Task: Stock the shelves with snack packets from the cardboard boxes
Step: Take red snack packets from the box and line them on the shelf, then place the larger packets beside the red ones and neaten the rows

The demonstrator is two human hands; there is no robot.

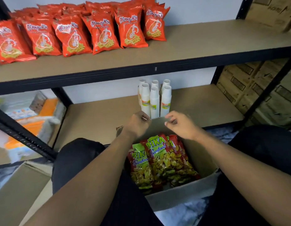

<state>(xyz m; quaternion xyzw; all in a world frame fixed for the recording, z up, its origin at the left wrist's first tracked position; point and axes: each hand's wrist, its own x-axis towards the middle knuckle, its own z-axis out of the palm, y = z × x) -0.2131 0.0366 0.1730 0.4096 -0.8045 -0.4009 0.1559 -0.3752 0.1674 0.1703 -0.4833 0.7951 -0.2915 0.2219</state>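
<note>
An open box (182, 194) sits on the floor between the person's knees, just near of the lower shelf (96, 121). Its packets (159, 162), marked BIKA Seafood, stand packed upright inside, none lifted out yet. Both hands are at the top edge of the far flap (157, 123). The left hand (138, 123) has its fingers curled and seems to pinch that edge. The right hand (179, 124) is curled too, but I cannot tell whether its grip is clamped on the flap or only hovers at it.

I judge the step to be folding the flap away to clear the opening.

The main risk stands right behind the flap. Stacks of white cups (154, 100) rise on the lower shelf just beyond it, and a flap pushed hard to the far side would likely topple them. If the flap is let go without a crease it may spring near again and cover the packets. The packets look glossy and tightly packed, so pulling one could drag out its neighbours. The upper shelf (206, 41) holds red packets (73, 35) on its left, with bare board to the right.
</note>
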